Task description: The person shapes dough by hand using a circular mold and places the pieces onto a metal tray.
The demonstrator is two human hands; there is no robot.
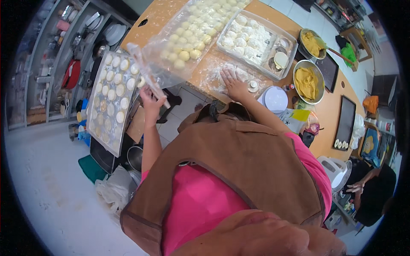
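My left hand (152,101) is closed around the lower end of a long pale rolling pin (149,72), which slants up beside the table's left edge. On the floured patch of the wooden table my right hand (233,84) lies flat, fingers spread, holding nothing. A small white round piece (253,86) sits just right of it. Behind both hands, rows of pale dough balls (183,55) rest under a clear plastic sheet (160,57). A clear plastic tub (279,77) holds floured dough balls (243,40), loose flour and some flat discs (280,59).
At left, a metal tray (116,147) carries rows of pale dough rounds (112,94). Two metal bowls hold yellow paste (308,81). A white-lidded container (275,100) stands near my right forearm. Dark baking trays (345,121) lie farther right. Another person in black (378,192) is at lower right.
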